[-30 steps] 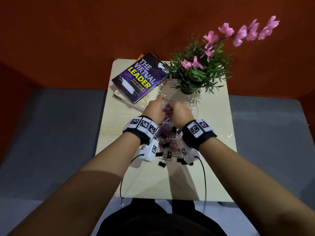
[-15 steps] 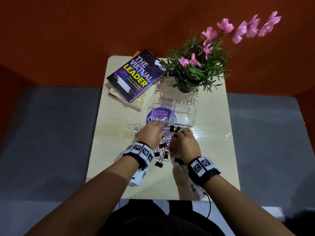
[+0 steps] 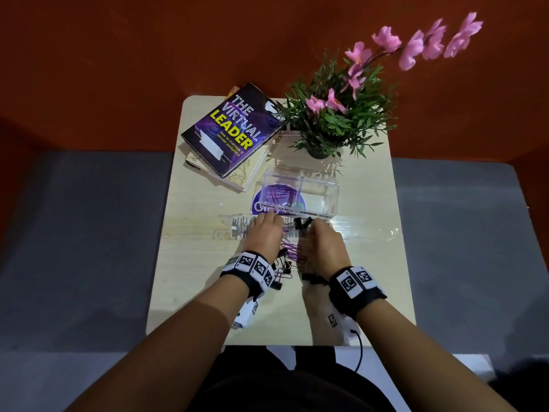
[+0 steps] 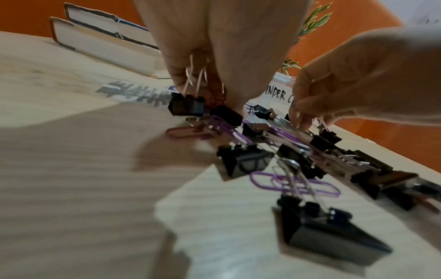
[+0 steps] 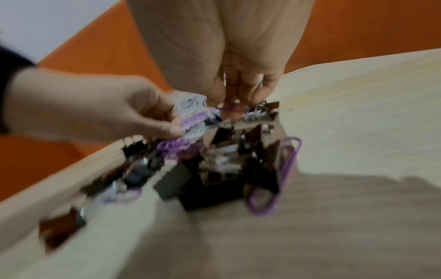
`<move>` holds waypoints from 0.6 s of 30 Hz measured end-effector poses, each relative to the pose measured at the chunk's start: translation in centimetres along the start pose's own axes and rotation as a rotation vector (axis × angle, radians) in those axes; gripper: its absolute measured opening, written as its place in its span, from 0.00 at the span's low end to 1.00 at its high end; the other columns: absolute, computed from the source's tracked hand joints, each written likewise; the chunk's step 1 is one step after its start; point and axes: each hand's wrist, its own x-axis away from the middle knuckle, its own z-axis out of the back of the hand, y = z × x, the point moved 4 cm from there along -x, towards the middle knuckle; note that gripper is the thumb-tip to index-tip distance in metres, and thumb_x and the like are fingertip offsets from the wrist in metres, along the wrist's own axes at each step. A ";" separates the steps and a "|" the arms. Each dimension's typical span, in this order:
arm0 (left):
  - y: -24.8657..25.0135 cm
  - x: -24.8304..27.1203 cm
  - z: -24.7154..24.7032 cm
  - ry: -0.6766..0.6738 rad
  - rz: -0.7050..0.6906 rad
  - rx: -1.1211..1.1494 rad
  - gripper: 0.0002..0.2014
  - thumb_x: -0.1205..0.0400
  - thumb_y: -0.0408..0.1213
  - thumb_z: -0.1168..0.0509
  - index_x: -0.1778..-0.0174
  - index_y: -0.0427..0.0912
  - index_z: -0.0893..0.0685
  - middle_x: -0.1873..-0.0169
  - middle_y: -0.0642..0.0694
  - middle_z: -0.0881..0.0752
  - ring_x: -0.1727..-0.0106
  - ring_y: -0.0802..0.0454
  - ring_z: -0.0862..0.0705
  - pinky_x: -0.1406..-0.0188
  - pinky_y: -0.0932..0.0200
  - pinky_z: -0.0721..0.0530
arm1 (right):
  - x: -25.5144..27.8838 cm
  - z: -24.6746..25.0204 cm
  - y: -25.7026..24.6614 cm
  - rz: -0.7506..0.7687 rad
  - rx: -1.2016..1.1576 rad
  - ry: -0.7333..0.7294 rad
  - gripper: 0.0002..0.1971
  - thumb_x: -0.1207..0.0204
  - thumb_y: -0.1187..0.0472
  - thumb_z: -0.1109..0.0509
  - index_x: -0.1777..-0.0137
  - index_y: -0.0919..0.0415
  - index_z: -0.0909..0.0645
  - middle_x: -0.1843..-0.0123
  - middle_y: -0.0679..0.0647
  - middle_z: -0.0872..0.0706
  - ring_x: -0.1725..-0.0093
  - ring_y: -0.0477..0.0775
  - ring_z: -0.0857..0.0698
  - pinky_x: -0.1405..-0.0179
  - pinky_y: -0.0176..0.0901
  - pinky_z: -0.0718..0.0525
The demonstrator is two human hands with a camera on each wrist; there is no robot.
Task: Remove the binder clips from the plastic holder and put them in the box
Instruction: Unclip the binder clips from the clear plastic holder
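My left hand (image 4: 214, 47) pinches a binder clip (image 4: 187, 105) by its wire handles to lift it clear, my right hand (image 3: 322, 245) fingers (image 4: 302, 120) pinching another's handles, the box (image 3: 300, 193) just beyond.

Right wrist view blurred; clip pile (image 5: 214, 166) indistinct

A stack of books (image 3: 230, 135) lies at the far left corner of the bench (image 3: 190, 263). A potted plant with pink flowers (image 3: 335, 120) stands at the far edge. Purple paper clips (image 4: 293, 184) lie near the middle.
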 end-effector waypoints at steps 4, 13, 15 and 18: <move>-0.6 0.2 0.7 -0.014 0.048 0.151 0.09 0.19 0.25 0.38 0.45 0.39 0.23 0.46 0.40 0.16 0.43 0.41 0.21 0.40 0.46 0.23 | 0.4 0.7 -0.7 0.019 -0.095 -0.185 0.11 0.29 0.70 0.40 0.49 0.59 0.35 0.62 0.58 0.20 0.65 0.61 0.23 0.71 0.45 0.29; -5.5 2.5 3.6 0.006 0.244 0.490 0.04 0.15 0.31 0.49 0.48 0.42 0.32 0.59 0.39 0.17 0.61 0.39 0.17 0.61 0.45 0.18 | -0.2 -0.9 -1.3 0.250 0.498 -0.257 0.17 0.33 0.56 0.29 0.45 0.54 0.28 0.47 0.56 0.16 0.45 0.61 0.20 0.42 0.62 0.34; -4.9 2.7 3.6 -0.088 0.226 0.425 0.05 0.15 0.33 0.47 0.46 0.41 0.28 0.54 0.38 0.14 0.56 0.39 0.16 0.53 0.43 0.15 | -0.2 -1.1 -1.7 0.263 0.538 -0.243 0.14 0.32 0.56 0.29 0.48 0.55 0.25 0.47 0.55 0.16 0.45 0.61 0.20 0.42 0.61 0.34; -3.8 3.1 3.7 -0.155 0.153 0.314 0.09 0.19 0.39 0.39 0.45 0.43 0.25 0.52 0.41 0.13 0.52 0.41 0.15 0.49 0.45 0.15 | 0.0 -1.4 -1.9 0.265 0.566 -0.243 0.12 0.30 0.52 0.30 0.49 0.55 0.21 0.46 0.54 0.16 0.44 0.60 0.20 0.40 0.62 0.34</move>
